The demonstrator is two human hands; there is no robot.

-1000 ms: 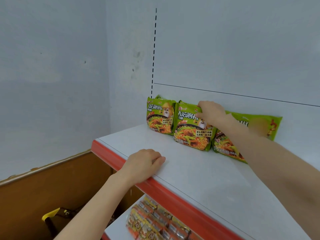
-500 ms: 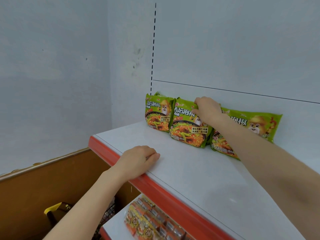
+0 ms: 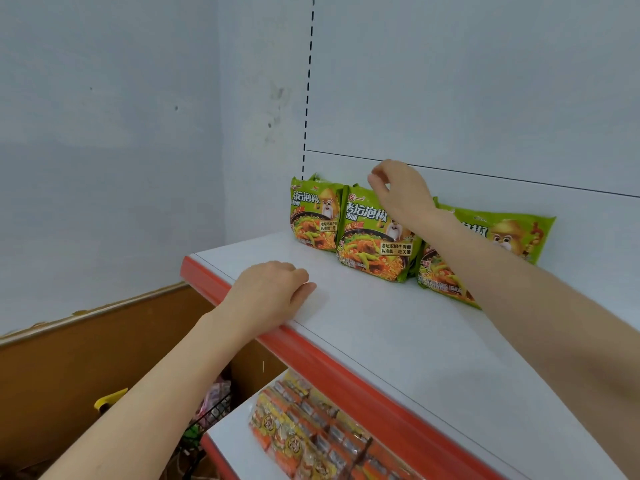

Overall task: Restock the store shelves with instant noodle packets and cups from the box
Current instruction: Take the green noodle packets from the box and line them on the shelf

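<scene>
Three green instant noodle packets lean upright against the back panel of the top shelf [image 3: 398, 341]: a left packet [image 3: 313, 216], a middle packet [image 3: 372, 247] and a right packet [image 3: 502, 237]. My right hand [image 3: 401, 192] hovers just above the top edge of the middle packet, its fingers loosely curled with nothing in them. My right forearm crosses in front of the right packet and hides part of it. Near the shelf's red front edge, my left hand [image 3: 273, 292] rests on the surface with fingers bent, holding nothing.
A lower shelf [image 3: 235, 438] carries a row of yellow-orange noodle packets [image 3: 311, 434]. A brown wooden panel [image 3: 86, 358] runs along the left wall. Below it sit a wire basket [image 3: 211, 414] and something yellow [image 3: 110, 400].
My right hand let go of the middle packet's top edge and rose a little above it. The packet stays leaning in place. My left hand stays on the shelf edge.
</scene>
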